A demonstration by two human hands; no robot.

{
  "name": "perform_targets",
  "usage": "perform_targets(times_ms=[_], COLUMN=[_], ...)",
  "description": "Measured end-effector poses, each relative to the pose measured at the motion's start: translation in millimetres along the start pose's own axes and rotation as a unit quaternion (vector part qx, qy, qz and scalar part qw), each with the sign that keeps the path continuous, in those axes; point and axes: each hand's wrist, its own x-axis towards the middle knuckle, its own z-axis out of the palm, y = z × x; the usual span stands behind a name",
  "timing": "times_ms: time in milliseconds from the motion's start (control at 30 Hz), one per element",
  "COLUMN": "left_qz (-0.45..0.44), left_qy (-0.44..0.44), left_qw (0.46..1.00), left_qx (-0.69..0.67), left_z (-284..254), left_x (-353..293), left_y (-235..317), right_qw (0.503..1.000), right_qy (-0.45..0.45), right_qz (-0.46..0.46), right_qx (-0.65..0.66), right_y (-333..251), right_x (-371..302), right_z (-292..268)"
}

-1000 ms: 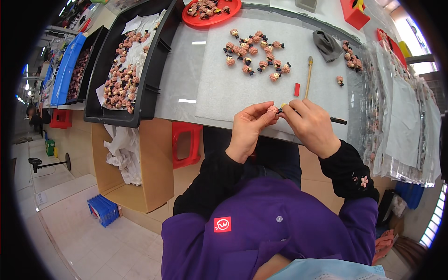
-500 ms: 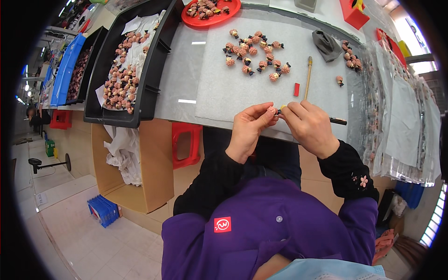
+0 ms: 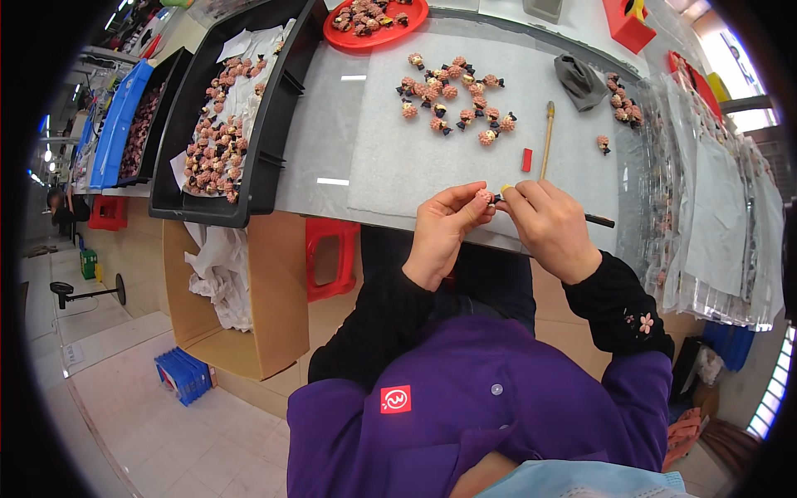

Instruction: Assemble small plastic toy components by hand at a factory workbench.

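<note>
At the near edge of the table, my left hand [image 3: 442, 232] pinches a small figurine [image 3: 484, 196] with a pink, curly-looking top and a dark lower part. My right hand [image 3: 550, 222] is closed beside it, its fingertips almost meeting the left ones. Out of the right hand's far side sticks a slim black-handled tool [image 3: 599, 221]; its working end is hidden by the fingers. A bit of yellow shows at the right fingertips, too small to name. Beyond the hands, several similar figurines [image 3: 440, 87] lie on a white foam sheet [image 3: 382, 158].
A thin brush-like stick [image 3: 549, 137] and a small red block [image 3: 527, 160] lie ahead of my right hand. Farther off are a grey cloth [image 3: 581, 83] and a red plate [image 3: 340, 37] of figurines. A black tray [image 3: 270, 141] stands left, bagged goods [image 3: 718, 216] right.
My right hand has shifted very slightly, and the black handle has dipped a little toward me. The left hand and its figurine stay almost where they were.
</note>
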Motion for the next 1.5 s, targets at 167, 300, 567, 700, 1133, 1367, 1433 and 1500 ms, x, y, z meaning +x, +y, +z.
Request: perform_targets(times_ms=[167,300,567,700,1133,1367,1433,1500], left_qz=[0.000,-0.004,-0.003,-0.003,-0.006,-0.007,-0.009,-0.009], left_qy=[-0.001,0.000,-0.002,0.001,0.004,0.007,0.007,0.007], left_qw=[1.000,1.000,1.000,1.000,1.000,1.000,1.000,1.000], left_qx=[0.007,0.006,0.006,0.008,0.002,0.003,0.000,0.002], left_z=[-0.6,-0.9,-0.6,-0.8,-1.4,-1.2,-1.7,-1.4], left_x=[0.9,1.1,1.7,2.1,2.7,2.3,2.1,2.0], left_y=[-0.4,0.5,-0.4,-0.5,-1.1,-1.4,-1.5,-1.6], right_qw=[1.000,1.000,1.000,1.000,1.000,1.000,0.999,0.999], right_qy=[-0.018,-0.016,0.001,-0.013,-0.015,-0.013,-0.015,-0.014], right_qz=[-0.009,-0.017,0.003,-0.005,-0.015,-0.011,-0.022,-0.025], right_qx=[-0.007,0.000,-0.008,-0.013,-0.008,-0.022,-0.020,-0.019], right_y=[1.3,0.8,0.1,0.7,0.9,0.0,0.3,0.7], right_x=[0.4,1.2,-0.3,0.3,1.3,0.0,0.7,0.4], right_z=[-0.3,-0.9,2.1,1.4,0.5,2.1,1.5,1.5])
